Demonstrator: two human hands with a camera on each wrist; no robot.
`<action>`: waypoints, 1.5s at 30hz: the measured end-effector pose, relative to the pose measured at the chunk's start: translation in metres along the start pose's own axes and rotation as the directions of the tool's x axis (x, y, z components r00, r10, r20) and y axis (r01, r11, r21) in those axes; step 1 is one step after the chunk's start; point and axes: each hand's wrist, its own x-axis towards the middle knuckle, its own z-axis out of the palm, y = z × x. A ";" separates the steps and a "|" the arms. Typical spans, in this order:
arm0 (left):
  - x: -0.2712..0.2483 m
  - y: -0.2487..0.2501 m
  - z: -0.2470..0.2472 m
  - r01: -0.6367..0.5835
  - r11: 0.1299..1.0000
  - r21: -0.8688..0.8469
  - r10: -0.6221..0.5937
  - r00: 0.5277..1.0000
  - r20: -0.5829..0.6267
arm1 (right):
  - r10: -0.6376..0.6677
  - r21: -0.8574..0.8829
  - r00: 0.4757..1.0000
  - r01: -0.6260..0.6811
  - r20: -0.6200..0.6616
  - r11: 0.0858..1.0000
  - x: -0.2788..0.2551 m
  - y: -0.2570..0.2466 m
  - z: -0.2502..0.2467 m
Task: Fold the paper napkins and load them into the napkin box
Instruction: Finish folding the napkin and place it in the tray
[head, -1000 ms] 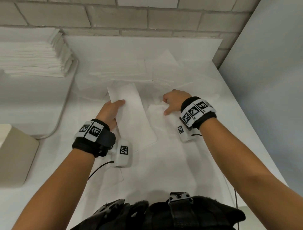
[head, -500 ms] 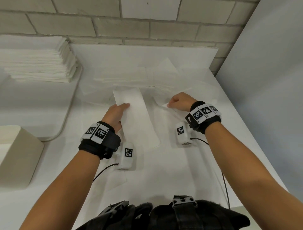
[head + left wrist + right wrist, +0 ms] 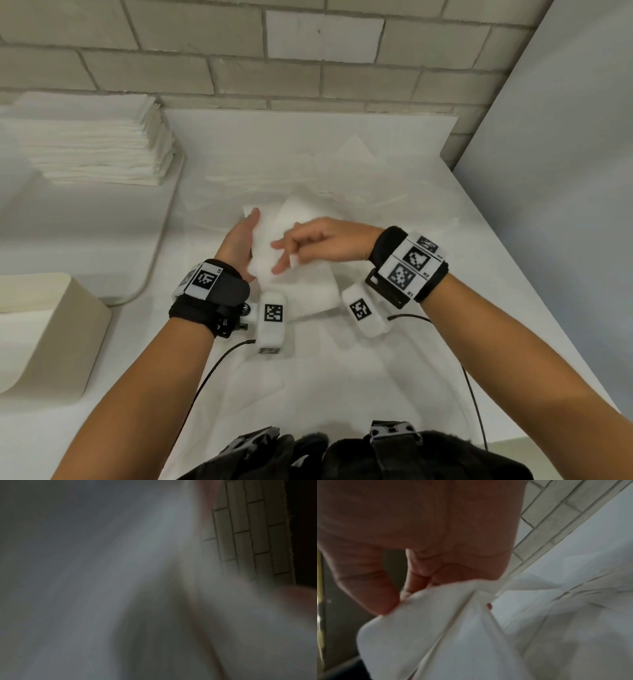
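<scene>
**Two hands meet over one napkin strip, box waiting far left**

At the far left edge of the counter (image 3: 394, 377) sits the beige napkin box (image 3: 51, 335), well apart from both hands. Behind it, on a raised white tray (image 3: 102, 246), stands one tall stack of napkins (image 3: 92, 144). Further loose sheets lie flat at the back of the counter; white on white, their number cannot be told.

At centre, the left hand (image 3: 239, 246) holds a folded napkin (image 3: 263, 253) along its left edge, fingers fairly straight against the paper, thumb hidden. The strip's long axis runs away from the person, leaning slightly right at the near end. The left wrist view is too blurred to add anything.

The right hand (image 3: 318, 243) reaches across from the right, its fingers (image 3: 373, 592) pinching a second white napkin (image 3: 436, 628), which hangs creased over the first.

The box lies to the left, so the left hand is the nearer one for loading, I judge
</scene>
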 end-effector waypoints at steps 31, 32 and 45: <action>-0.039 0.026 -0.002 -0.305 0.890 -0.339 0.319 0.948 -0.012 | 0.278 0.814 0.813 0.354 -0.511 0.461 0.020 0.030 0.024; -0.041 0.027 -0.009 -0.308 0.909 -0.281 0.320 0.947 -0.005 | 0.277 0.783 0.788 0.369 -0.549 0.501 0.016 0.028 0.021; -0.048 0.018 -0.070 -0.250 0.789 0.561 0.320 0.947 -0.030 | 0.433 0.602 0.564 0.147 -0.703 0.785 -0.005 0.054 0.047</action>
